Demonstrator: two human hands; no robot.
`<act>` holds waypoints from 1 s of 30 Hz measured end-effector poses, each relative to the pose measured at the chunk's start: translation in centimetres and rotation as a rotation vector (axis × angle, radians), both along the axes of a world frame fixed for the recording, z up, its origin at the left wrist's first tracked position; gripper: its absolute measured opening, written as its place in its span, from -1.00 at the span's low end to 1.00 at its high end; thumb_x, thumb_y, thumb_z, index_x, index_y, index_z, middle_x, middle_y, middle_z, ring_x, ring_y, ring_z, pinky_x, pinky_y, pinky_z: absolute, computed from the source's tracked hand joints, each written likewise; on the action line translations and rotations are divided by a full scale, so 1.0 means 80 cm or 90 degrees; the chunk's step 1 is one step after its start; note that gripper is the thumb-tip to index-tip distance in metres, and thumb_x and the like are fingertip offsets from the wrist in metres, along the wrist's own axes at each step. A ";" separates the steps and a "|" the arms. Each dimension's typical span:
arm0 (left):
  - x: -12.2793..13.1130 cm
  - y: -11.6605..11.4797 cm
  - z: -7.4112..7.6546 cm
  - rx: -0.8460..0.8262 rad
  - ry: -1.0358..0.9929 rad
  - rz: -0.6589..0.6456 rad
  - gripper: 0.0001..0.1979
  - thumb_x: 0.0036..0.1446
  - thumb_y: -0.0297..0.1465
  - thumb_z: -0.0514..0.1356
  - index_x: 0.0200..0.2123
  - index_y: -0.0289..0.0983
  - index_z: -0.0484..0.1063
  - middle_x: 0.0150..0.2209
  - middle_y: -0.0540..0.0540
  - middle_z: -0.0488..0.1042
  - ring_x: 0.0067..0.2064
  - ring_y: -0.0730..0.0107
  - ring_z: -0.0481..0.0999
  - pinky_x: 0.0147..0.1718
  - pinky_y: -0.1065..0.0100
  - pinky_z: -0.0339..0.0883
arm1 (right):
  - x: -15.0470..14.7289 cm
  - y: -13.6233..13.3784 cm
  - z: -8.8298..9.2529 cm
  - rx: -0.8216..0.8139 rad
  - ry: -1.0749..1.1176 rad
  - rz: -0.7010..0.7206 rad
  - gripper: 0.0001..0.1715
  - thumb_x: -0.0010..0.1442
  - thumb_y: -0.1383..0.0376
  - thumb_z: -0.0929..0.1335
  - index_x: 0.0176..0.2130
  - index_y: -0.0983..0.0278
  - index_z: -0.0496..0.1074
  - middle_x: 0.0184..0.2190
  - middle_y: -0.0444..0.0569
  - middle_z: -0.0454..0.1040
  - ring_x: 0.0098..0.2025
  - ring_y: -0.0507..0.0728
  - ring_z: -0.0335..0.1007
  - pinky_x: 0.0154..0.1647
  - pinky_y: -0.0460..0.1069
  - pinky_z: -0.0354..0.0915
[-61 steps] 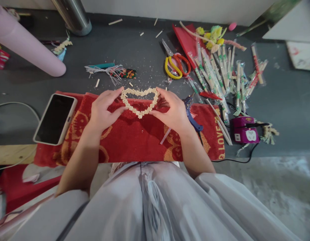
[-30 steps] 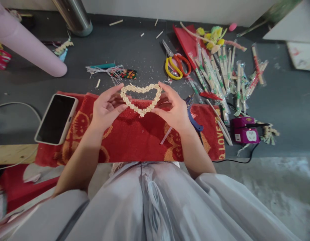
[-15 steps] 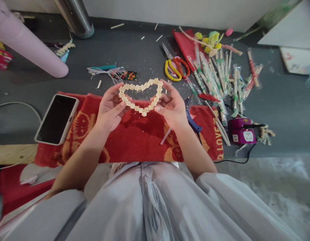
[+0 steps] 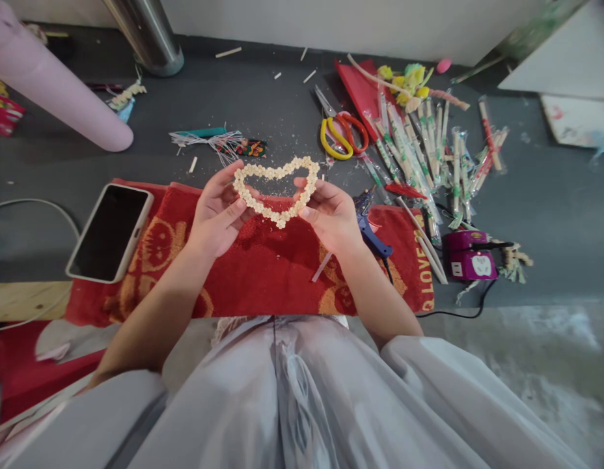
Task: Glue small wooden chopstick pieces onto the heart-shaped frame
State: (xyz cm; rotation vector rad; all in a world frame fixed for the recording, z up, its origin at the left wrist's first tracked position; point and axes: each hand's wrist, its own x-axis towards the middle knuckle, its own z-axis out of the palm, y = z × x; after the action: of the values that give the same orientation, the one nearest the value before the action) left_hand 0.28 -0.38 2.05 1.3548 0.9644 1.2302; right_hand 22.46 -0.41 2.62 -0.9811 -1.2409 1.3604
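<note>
Between my hands is a cream heart-shaped frame (image 4: 281,223), an open outline made of small flower-like pieces, its point towards me. My left hand (image 4: 217,215) pinches its left side, thumb in front and fingers behind. On the opposite side my right hand (image 4: 334,218) grips the edge the same way. The heart is held up over a red towel (image 4: 263,280) with orange patterns. Just right of my right hand lies a blue glue gun (image 4: 375,238), partly hidden by that hand, and a translucent stick (image 4: 323,267) rests on the towel.
Yellow- and orange-handled scissors (image 4: 338,133) lie beyond my right hand. Further right are several wrapped sticks (image 4: 414,156) and a purple power socket (image 4: 470,255) with a cord. A phone (image 4: 110,233) sits at the left. A pink cylinder (image 4: 72,85) and a metal one (image 4: 153,39) stand behind.
The fingers of my right hand have shifted slightly along the heart's right edge, with the index finger now lower. The heart stays in both hands, nearly in the same place.
</note>
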 end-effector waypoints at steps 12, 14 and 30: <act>0.003 -0.001 0.005 -0.019 -0.101 -0.031 -0.47 0.11 -0.20 0.37 0.14 0.11 0.34 -0.19 0.03 0.54 -0.19 0.41 0.56 -0.17 0.27 0.52 | -0.004 -0.002 0.002 -0.014 0.001 -0.013 -0.21 -0.21 -0.18 0.56 -0.07 0.15 0.49 -0.05 -0.04 0.58 -0.17 0.09 0.52 -0.04 0.08 0.51; 0.005 -0.001 0.005 -0.013 -0.157 -0.038 -0.48 0.09 -0.25 0.39 0.12 0.07 0.39 -0.21 0.04 0.55 -0.22 0.48 0.55 -0.21 0.38 0.49 | -0.005 -0.002 0.004 -0.020 0.027 -0.017 -0.24 -0.22 -0.14 0.58 -0.09 0.15 0.50 -0.07 -0.06 0.58 -0.20 0.07 0.50 -0.06 0.05 0.51; 0.006 0.000 0.006 -0.029 -0.214 -0.014 -0.50 0.05 -0.29 0.43 0.08 -0.02 0.46 -0.24 0.05 0.58 -0.18 0.44 0.57 -0.20 0.41 0.49 | -0.004 -0.002 0.006 -0.037 0.085 0.020 -0.36 -0.18 0.01 0.62 -0.10 0.11 0.54 -0.22 -0.16 0.55 -0.25 0.00 0.45 -0.08 -0.04 0.49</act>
State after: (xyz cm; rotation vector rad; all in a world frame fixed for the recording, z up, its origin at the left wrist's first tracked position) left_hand 0.80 -0.35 2.57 1.0769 0.7326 1.3581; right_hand 22.11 -0.60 3.06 -0.8981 -1.1262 1.4688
